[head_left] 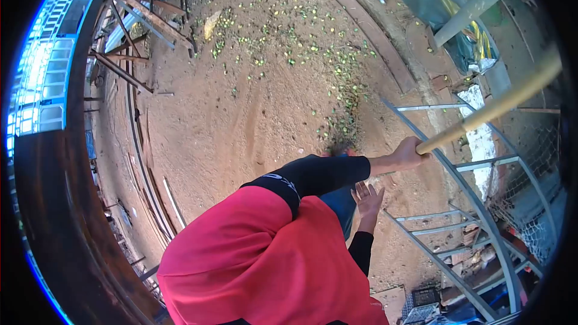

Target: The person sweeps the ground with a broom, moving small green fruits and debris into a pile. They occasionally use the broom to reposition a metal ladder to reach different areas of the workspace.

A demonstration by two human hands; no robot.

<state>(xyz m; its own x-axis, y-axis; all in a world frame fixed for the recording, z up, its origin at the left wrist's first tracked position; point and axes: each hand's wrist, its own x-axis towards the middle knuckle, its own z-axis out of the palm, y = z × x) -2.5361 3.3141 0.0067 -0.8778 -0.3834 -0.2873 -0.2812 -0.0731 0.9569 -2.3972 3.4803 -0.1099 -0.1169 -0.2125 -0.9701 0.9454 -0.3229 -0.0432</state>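
Observation:
My left hand (411,153) is closed around the lower end of a long pale wooden handle (500,103), which runs up to the right toward the camera. That arm, in a black sleeve, reaches across from a red shirt. Just below it, my right hand (368,196) is held open with fingers spread and nothing in it, in front of blue jeans. Below the gripping hand, a dense patch of small green leaves (343,126) lies on the sandy ground; whatever the handle ends in is hidden behind my arm.
A grey metal frame (481,210) of bars lies on the ground at right, next to wire mesh and rubble. A curved rusty rail (373,30) crosses the top. Wooden and metal scrap (144,18) is stacked at upper left. A dark crate (421,298) sits low right.

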